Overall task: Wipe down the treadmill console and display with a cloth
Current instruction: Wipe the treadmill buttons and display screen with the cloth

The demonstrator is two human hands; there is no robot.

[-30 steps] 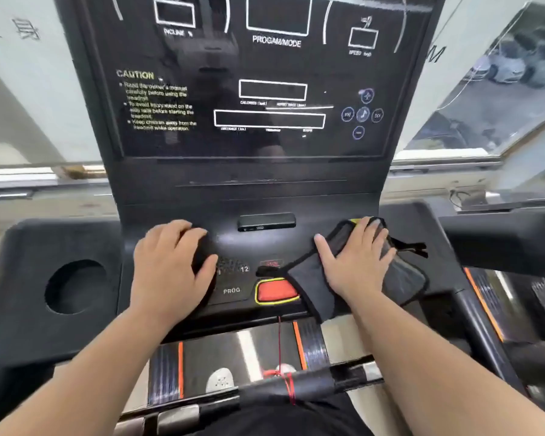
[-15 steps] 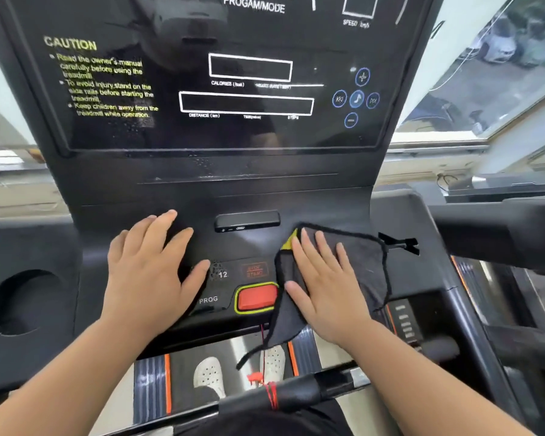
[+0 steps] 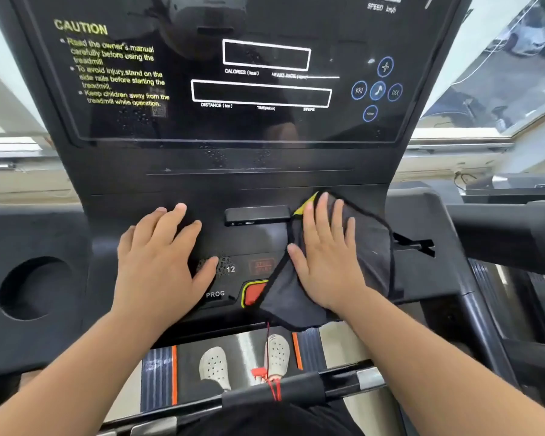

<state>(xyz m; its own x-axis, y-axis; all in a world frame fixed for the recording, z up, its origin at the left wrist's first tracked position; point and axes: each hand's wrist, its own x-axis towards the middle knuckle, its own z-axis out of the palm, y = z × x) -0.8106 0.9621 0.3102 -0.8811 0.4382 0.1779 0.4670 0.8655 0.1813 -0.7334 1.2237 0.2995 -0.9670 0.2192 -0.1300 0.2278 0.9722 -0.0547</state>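
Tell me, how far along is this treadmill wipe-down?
Early, it seems. In hand: the right hand presses the dark cloth flat on the lower console, partly covering the red button. The left hand rests bare beside it. Left: the display above shows droplets near its lower edge, apparently unwiped.

Right grip (image 3: 328,259) flat on dark cloth (image 3: 372,247) pressed to treadmill console (image 3: 246,237), red button (image 3: 254,292) just left of it, left grip (image 3: 161,262) palm-down beyond, dark display (image 3: 202,121) above.
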